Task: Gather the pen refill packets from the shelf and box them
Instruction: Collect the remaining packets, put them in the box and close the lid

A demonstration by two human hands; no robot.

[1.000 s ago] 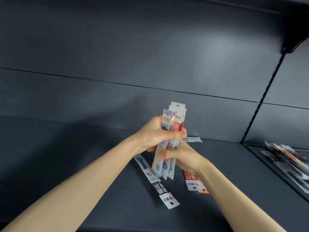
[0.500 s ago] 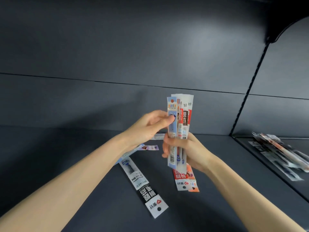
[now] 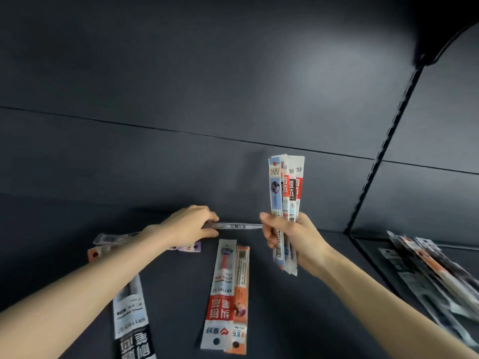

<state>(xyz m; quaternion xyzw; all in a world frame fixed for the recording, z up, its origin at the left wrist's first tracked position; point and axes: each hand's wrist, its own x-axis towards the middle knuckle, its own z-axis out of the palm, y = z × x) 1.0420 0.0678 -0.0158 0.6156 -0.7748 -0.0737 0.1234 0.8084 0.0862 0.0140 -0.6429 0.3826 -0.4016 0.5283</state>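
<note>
Dark grey shelf [image 3: 298,320] and a matching back panel [image 3: 181,73] fill the view, with a slotted upright post [image 3: 383,156] at two o'clock dividing off the next bay.

The right hand [image 3: 293,242], at about three o'clock from centre, has its grip curled tight round a bundle of refill packets [image 3: 285,193], held upright, tops fanned slightly at twelve o'clock and tails hanging below the fist.

The left hand [image 3: 189,226], near centre, pinches one end of a thin clear packet [image 3: 238,225] between thumb and fingers. That packet runs level toward three o'clock, its far end just beside the right hand's fingers; whether they touch I cannot tell.

Other packets lie flat on the shelf. A red-and-white packet [image 3: 223,294] lies at six o'clock, overlapping an orange packet [image 3: 242,301] on its three o'clock side. A black-and-white packet [image 3: 131,320] lies at seven o'clock, partly under the left forearm. A purple-ended packet [image 3: 190,247] peeks from under the left hand, and two more [image 3: 103,246] sit at nine o'clock.

A loose pile of packets [image 3: 435,275] lies in the neighbouring bay at four o'clock.
</note>
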